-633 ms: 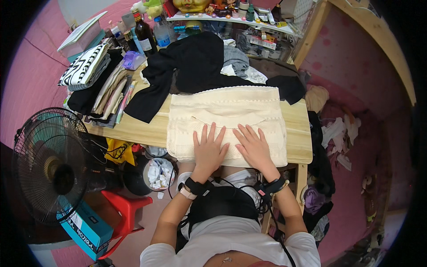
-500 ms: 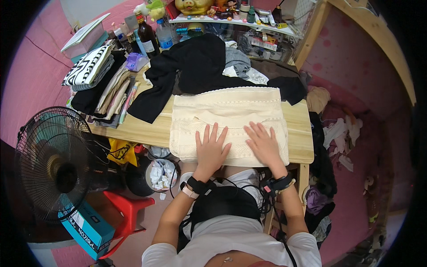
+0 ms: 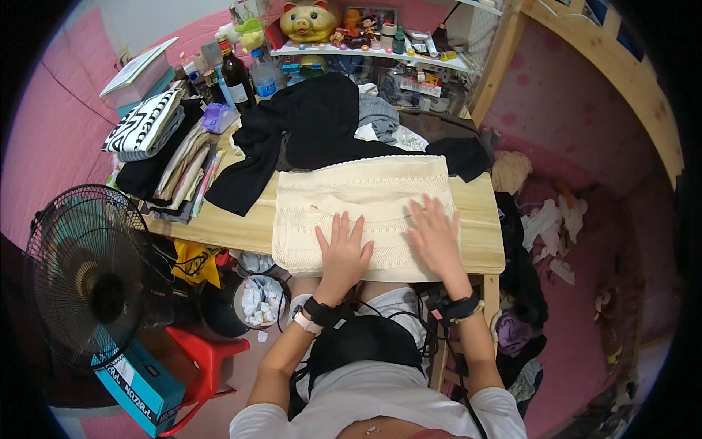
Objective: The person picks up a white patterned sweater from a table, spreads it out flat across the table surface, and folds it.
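A cream knitted garment (image 3: 365, 175), folded into a wide rectangle, lies at the front of the wooden table. On its left part rests my left hand (image 3: 344, 249), palm down with the fingers spread. My right hand (image 3: 435, 238) is over its right part, fingers apart and slightly blurred; whether it touches the knit I cannot tell. Neither hand holds anything. Just behind the cream garment, a black long-sleeved top (image 3: 314, 117) is heaped loosely, one sleeve hanging toward the table's front left.
A stack of folded clothes (image 3: 172, 157) stands at the table's left, with bottles (image 3: 238, 77) behind it. A black fan (image 3: 88, 274), a red stool (image 3: 208, 358), a blue box (image 3: 146, 388) and a waste bin (image 3: 261, 301) are on the lower left. More clothes lie at right.
My right hand has shifted slightly up the garment and blurs with motion. My left hand stays flat on the knit. The whole view has tilted a little.
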`<action>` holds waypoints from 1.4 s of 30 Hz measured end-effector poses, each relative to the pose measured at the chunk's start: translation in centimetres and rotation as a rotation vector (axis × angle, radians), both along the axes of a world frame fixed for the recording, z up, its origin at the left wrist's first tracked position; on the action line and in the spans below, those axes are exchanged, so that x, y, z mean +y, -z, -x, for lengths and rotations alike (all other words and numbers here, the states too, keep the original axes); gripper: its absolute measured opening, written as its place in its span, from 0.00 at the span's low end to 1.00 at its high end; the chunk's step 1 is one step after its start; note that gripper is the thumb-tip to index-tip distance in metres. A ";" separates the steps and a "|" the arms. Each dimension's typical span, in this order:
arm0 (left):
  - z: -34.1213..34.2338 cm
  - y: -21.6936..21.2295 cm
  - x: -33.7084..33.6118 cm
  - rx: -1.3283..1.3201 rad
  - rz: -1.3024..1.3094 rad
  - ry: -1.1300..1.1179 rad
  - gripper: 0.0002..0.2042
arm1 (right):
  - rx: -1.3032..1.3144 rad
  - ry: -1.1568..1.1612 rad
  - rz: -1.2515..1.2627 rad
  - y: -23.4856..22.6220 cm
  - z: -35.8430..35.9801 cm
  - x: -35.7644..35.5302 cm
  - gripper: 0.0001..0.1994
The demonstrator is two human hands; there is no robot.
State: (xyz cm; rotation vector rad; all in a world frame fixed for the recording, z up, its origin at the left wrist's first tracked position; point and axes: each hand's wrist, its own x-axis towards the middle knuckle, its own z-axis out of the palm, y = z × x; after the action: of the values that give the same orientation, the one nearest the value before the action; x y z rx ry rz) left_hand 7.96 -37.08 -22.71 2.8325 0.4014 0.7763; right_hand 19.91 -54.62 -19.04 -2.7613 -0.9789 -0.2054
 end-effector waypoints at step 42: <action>-1.8 2.1 3.5 0.044 0.072 0.148 0.27 | -0.112 -0.309 -0.079 3.5 3.3 4.8 0.24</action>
State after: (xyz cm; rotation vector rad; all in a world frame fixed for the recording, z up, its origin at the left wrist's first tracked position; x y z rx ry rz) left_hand 9.75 -33.53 -24.77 2.7780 0.2181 0.6584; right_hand 16.58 -49.84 -22.57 -2.5081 -1.3757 -0.3426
